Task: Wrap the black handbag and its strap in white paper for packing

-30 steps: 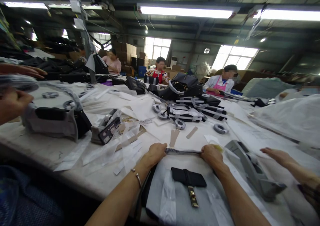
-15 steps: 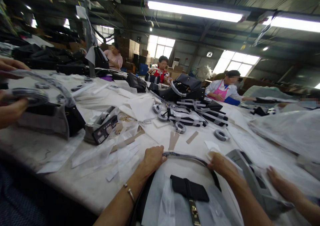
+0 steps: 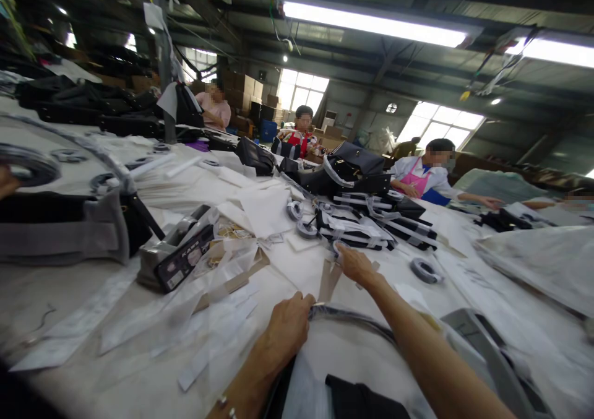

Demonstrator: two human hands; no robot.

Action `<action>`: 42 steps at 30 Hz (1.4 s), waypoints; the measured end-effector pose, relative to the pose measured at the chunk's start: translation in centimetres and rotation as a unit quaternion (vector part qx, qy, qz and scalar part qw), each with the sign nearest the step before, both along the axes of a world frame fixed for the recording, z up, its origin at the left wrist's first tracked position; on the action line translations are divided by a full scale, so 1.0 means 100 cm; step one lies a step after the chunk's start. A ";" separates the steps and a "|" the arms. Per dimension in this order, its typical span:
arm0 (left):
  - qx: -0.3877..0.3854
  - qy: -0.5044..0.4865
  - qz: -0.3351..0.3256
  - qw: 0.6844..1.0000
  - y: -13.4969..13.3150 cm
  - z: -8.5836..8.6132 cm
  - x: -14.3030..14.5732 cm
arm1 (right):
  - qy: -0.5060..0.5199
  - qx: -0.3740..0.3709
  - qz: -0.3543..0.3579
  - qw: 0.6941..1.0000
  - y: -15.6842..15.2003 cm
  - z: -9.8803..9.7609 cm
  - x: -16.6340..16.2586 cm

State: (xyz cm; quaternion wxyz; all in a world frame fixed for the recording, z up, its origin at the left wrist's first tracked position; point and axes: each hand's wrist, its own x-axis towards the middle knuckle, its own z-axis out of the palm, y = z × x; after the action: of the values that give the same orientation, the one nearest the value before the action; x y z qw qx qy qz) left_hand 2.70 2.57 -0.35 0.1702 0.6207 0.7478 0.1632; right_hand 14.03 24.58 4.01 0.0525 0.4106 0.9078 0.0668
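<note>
Low in front of me stands a handbag with a black flap (image 3: 364,397) and a film-wrapped curved handle (image 3: 352,315). My left hand (image 3: 290,323) is closed around the left end of that handle. Beyond the bag, my right hand (image 3: 356,263) reaches out across the table. Its fingers are closed at the edge of a coiled, film-wrapped strap (image 3: 338,247), which they partly cover. Just behind that coil lies a stack of black bags (image 3: 352,224) with white wrapping on their parts.
Grey tape dispensers stand at right (image 3: 492,351) and left (image 3: 179,255). Another coiled strap (image 3: 426,270) and paper sheets (image 3: 266,211) lie on the table. At far left, a co-worker's hand (image 3: 5,181) is beside a coil and a wrapped bag (image 3: 60,233). Other people work across the table.
My right hand has left the bag's handle and moved forward to the coiled strap. My left hand stays on the handle. The other person's hand by the right dispenser is gone from view.
</note>
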 end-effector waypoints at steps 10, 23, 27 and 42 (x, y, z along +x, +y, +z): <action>-0.028 0.013 -0.009 0.999 -0.012 0.004 -0.021 | -0.020 0.044 -0.076 0.996 -0.032 0.034 0.020; 0.092 -0.006 -0.053 0.994 -0.001 -0.008 -0.004 | -0.006 -0.117 0.177 0.977 -0.132 0.032 0.069; 0.102 -0.012 -0.059 0.993 -0.004 -0.010 -0.010 | 0.007 -0.108 0.254 0.961 -0.142 0.009 0.062; 0.118 -0.050 -0.026 0.991 0.002 -0.016 -0.015 | 0.061 -0.102 0.063 0.991 -0.150 -0.005 0.039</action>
State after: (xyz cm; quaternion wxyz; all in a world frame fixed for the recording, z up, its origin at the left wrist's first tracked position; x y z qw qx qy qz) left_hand 1.15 2.80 -1.97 0.1371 0.6465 0.6977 0.2764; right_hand 17.96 9.55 3.50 0.0347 0.3480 0.9356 -0.0480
